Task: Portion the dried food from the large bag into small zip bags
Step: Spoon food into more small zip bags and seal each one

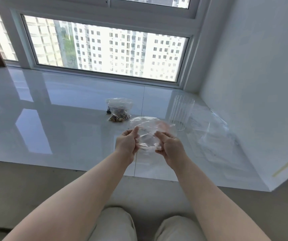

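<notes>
A small clear zip bag is held up over the white sill, with nothing visible inside it. My left hand pinches its left edge between thumb and fingers. My right hand grips its right edge, thumb on top. Farther back lie small zip bags filled with brown dried food, piled together on the sill. A large clear plastic bag lies flat and crumpled to the right; I cannot tell what it holds.
A ribbed clear glass stands upright just right of my hands. The glossy white window sill runs wide to the left. A white wall closes the right side, the window behind. My knees are below the sill's front edge.
</notes>
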